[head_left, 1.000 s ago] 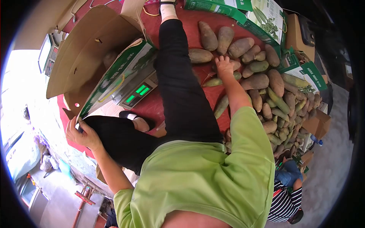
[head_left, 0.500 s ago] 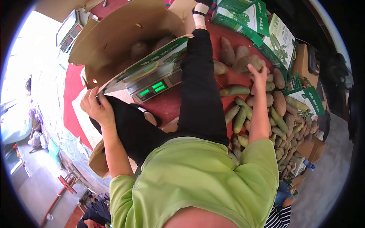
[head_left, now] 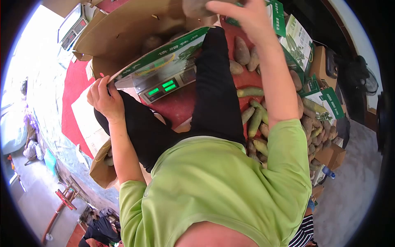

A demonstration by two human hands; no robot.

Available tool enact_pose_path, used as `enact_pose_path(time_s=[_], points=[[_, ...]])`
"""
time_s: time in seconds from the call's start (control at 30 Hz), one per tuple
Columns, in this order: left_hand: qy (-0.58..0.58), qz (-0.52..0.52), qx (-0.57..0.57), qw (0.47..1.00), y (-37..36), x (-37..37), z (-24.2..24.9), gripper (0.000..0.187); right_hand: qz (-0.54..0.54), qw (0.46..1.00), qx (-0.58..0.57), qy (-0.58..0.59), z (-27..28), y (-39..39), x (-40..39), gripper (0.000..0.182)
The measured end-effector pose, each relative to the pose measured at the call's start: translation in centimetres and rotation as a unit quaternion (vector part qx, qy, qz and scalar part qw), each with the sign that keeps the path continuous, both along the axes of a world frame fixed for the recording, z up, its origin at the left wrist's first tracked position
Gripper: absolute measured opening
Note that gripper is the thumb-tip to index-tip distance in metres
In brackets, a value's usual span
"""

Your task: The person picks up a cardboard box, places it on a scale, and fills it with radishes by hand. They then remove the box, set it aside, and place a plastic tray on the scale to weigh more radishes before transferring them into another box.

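My right hand (head_left: 245, 16) is raised at the top of the view, closed round a large brown root vegetable (head_left: 197, 7) and partly blurred. The vegetable hangs over the right end of an open cardboard box (head_left: 123, 31). My left hand (head_left: 106, 99) pinches the box's near left corner, thumb inside the edge and fingers outside. A few brown roots (head_left: 153, 42) lie in the shadow inside the box. Under it stands a digital scale (head_left: 162, 88) with lit green displays; the digits are too small to read.
Brown roots and long green radishes (head_left: 255, 123) are heaped on the red floor covering (head_left: 181, 109) to my right. Printed green cartons (head_left: 298, 41) stand behind the heap. Another scale (head_left: 73, 31) is at the upper left. Other people (head_left: 101, 226) sit at the lower edge.
My right hand has lifted the brown root vegetable off the heap and carried it up and left to the box. My left hand stays on the box corner.
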State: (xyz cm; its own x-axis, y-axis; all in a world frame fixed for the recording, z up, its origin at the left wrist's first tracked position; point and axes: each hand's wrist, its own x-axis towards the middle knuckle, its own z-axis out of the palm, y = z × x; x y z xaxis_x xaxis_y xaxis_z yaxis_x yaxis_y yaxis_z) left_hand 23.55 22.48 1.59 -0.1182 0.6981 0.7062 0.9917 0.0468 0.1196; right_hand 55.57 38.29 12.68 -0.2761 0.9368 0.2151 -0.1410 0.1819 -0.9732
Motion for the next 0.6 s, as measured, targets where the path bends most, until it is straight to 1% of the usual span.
enact_pose_path(time_s=[0.03,0.1,0.17,0.2,0.23,0.3,0.33,0.37,0.43,0.5,0.57,0.6], points=[[-0.003,-0.002,-0.001,1.0,0.0,0.0,-0.1,0.021,-0.042,0.984,0.08,-0.153,-0.6,0.4,-0.4,0.067],[0.001,0.002,0.001,1.0,0.0,0.0,0.0,0.021,-0.006,0.958,0.192,-0.213,-2.9,1.3,-1.7,0.071],[-0.004,-0.003,-0.001,1.0,0.0,0.0,0.0,0.021,-0.012,0.916,0.219,-0.336,-4.2,0.8,-2.1,0.068],[-0.003,-0.006,0.0,1.0,-0.1,0.2,0.1,0.021,-0.022,0.907,0.173,-0.383,-4.0,0.4,-2.1,0.053],[-0.002,-0.008,0.001,1.0,-0.1,0.2,0.2,0.021,-0.02,0.908,0.172,-0.383,-4.3,0.6,-1.8,0.053],[0.0,-0.007,-0.001,1.0,-0.2,0.2,0.1,0.021,-0.037,0.956,0.112,-0.27,-5.3,1.2,-0.6,0.037],[0.002,-0.007,0.002,1.0,-0.1,0.1,0.2,0.022,-0.038,0.975,0.047,-0.216,-5.9,1.1,0.1,0.031],[0.003,-0.007,0.001,1.0,0.0,0.0,0.2,0.022,-0.053,0.98,0.039,-0.186,-6.3,0.8,1.0,0.026],[0.008,-0.005,0.009,1.0,0.2,0.1,0.1,0.022,-0.093,0.967,0.097,-0.215,-9.4,1.3,4.3,0.038],[0.007,-0.012,0.011,1.0,0.2,0.1,0.0,0.022,-0.173,0.966,0.014,-0.19,-13.7,0.8,7.7,0.029],[0.005,-0.023,0.011,1.0,0.2,0.2,-0.1,0.021,-0.206,0.948,-0.009,-0.242,-18.5,-0.9,11.6,0.03],[0.01,-0.022,0.012,1.0,0.1,0.0,-0.2,0.021,-0.215,0.924,-0.023,-0.315,-21.7,-2.0,14.0,0.033]])
